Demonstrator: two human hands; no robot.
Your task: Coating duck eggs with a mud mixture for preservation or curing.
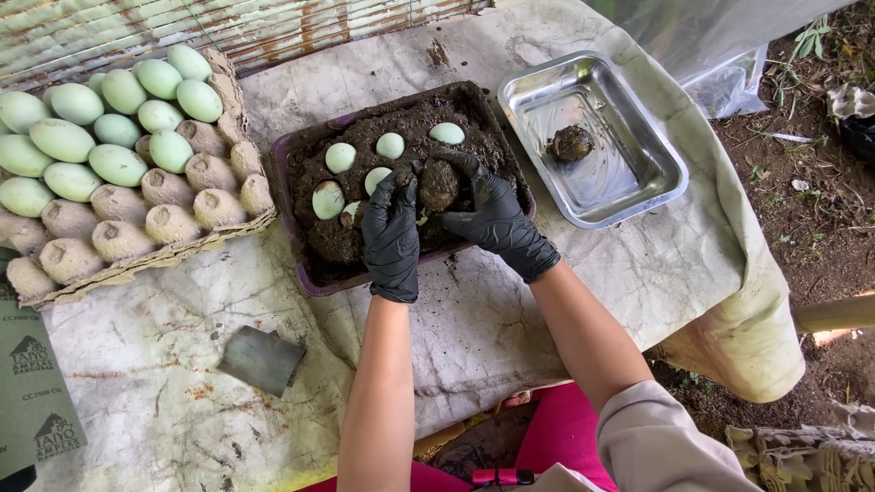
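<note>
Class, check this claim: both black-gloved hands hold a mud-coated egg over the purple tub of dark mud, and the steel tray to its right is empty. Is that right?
Not quite. The steel tray is not empty: the head view shows one mud-coated egg lying in it. The rest holds: left hand and right hand hold a coated egg over the purple tub.

Outdoor daylight; desk [638,273] draped in stained cloth, rusty corrugated sheet [273,27] behind, bare dirt ground [820,219] at right.
</note>
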